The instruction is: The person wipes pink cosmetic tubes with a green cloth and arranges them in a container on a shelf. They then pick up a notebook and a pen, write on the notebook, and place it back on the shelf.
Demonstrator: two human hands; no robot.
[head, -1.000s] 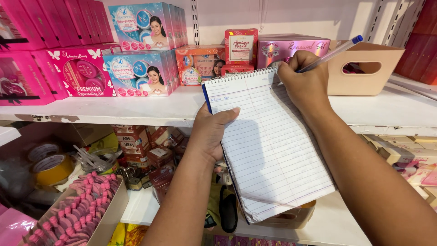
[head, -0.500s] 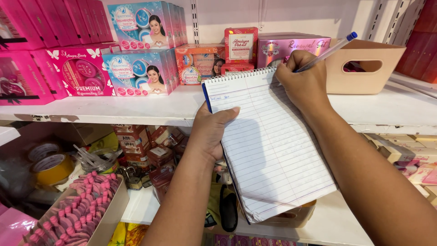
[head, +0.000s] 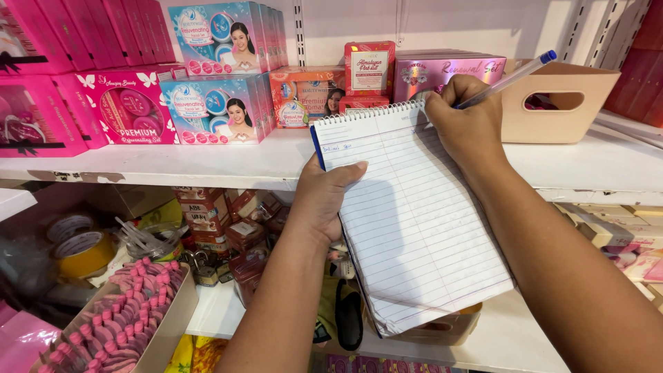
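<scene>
Head view. The spiral notepad, lined page up, is held tilted in front of the white shelf. The left hand grips its left edge at about 9 o'clock, thumb lying across the page, fingers hidden behind. The right hand sits at the pad's upper right corner, about 1 o'clock, closed around a blue-capped pen whose tip meets the top lines near the spiral. Pink boxes stand on the shelf at 10 o'clock; a beige bin stands just right of the right hand.
</scene>
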